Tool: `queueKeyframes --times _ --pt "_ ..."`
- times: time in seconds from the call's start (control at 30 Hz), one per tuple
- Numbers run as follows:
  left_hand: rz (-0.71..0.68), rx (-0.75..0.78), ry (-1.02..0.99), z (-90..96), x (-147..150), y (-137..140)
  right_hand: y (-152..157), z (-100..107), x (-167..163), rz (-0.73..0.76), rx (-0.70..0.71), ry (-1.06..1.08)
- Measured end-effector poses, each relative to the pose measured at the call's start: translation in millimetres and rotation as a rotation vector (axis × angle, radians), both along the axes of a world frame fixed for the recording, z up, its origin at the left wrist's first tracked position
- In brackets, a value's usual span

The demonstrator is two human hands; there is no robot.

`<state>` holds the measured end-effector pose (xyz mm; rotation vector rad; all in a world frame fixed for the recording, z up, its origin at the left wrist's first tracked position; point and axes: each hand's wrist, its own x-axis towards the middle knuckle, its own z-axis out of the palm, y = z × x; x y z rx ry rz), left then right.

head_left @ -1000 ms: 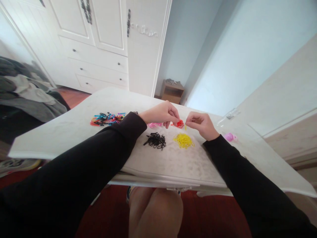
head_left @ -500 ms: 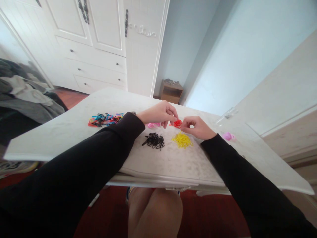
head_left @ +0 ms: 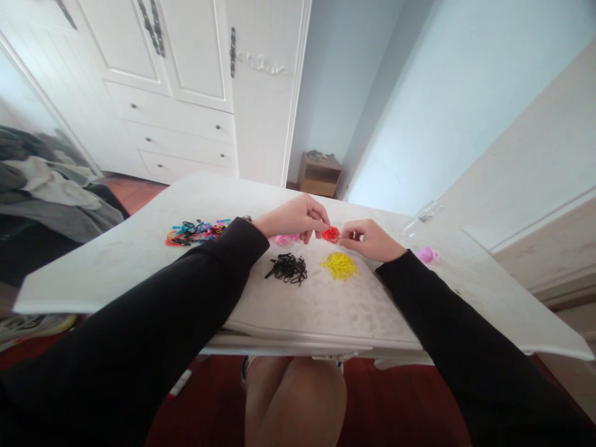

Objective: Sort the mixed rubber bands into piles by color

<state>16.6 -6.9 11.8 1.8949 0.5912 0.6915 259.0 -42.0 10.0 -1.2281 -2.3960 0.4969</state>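
Note:
A small pile of red rubber bands point(head_left: 331, 234) lies on the white table between my two hands. Over its left side, my left hand point(head_left: 298, 217) has its thumb and forefinger together and its other fingers curled; anything in the pinch is too small to make out. My right hand point(head_left: 370, 240) is closed in a pinch at the pile's right edge, its contents also unclear. Nearer me lie a yellow rubber band pile point(head_left: 341, 266) and a black rubber band pile point(head_left: 287, 268). Pink bands point(head_left: 285, 239) show partly beneath my left wrist.
On the left of the table point(head_left: 316, 310) is a mixed heap of coloured bands point(head_left: 193, 232), partly behind my left sleeve. To the right are a clear plastic container point(head_left: 423, 218) and a pink-purple object point(head_left: 427, 255). A white wardrobe point(head_left: 195, 56) stands beyond.
The view has tilted slightly, shifting everything a little. Both hands stay at the red pile; the fingers of my left hand have drawn in slightly.

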Motion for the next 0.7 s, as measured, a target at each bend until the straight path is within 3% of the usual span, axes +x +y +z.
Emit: queueKeyframes --times 0.13,0.23,0.4,0.53,0.7 --pt "0.015 0.005 -0.022 -1.3 -1 0 -2 -1 -3 0.023 -0.066 0.006" --pt "0.044 0.003 -0.066 -2.5 -1 2 -2 -2 -4 0.01 -0.036 0.075" --pt "0.242 0.063 -0.101 9.4 -20 2 3 -10 0 -0.004 0.051 0.1" --pt "0.43 0.154 0.082 27.7 -73 1 7 -14 1 -0.002 0.077 0.088" --pt "0.503 0.093 0.501 31.1 -158 5 7 -13 0 -0.001 0.077 0.098"
